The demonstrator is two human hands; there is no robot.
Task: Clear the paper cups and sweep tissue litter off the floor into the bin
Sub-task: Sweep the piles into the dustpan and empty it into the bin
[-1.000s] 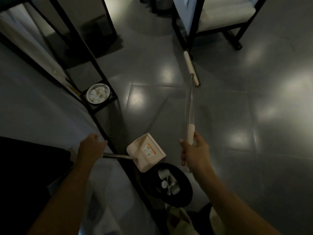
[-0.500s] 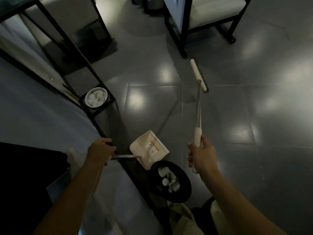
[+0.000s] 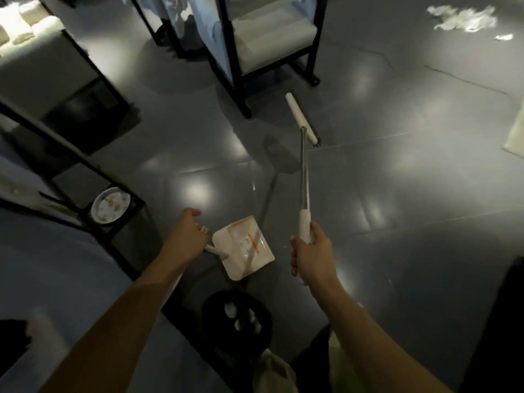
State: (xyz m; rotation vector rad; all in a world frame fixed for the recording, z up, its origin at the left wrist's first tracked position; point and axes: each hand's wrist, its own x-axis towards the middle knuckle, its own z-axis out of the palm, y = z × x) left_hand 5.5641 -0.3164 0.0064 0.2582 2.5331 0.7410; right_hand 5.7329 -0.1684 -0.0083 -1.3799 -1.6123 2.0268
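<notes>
White-handled broom (image 3: pixel 303 177) in right hand (image 3: pixel 312 256); dustpan (image 3: pixel 243 248), left hand (image 3: pixel 185 239).

Location type: indoor seating area of the lounge or waiting-room kind. I cannot tell whether it is a home or business premises.

Evidence, from where I stand:

1. The floor (image 3: pixel 397 199) is laid in large glossy grey tiles that reflect overhead lights.
2. Ahead of me stands a chair (image 3: pixel 241 80) with a black frame and a white cushion (image 3: pixel 272 38).
3. On my left is a table (image 3: pixel 56 265) with a grey top and black frame. The corner of its lower shelf (image 3: pixel 135 204) carries a round dish (image 3: pixel 110 204).
4. A black bin (image 3: pixel 209 307) by my feet holds paper cups (image 3: pixel 230 309).
5. Tissue litter (image 3: pixel 465 19) lies on the tiles at the far right.
</notes>
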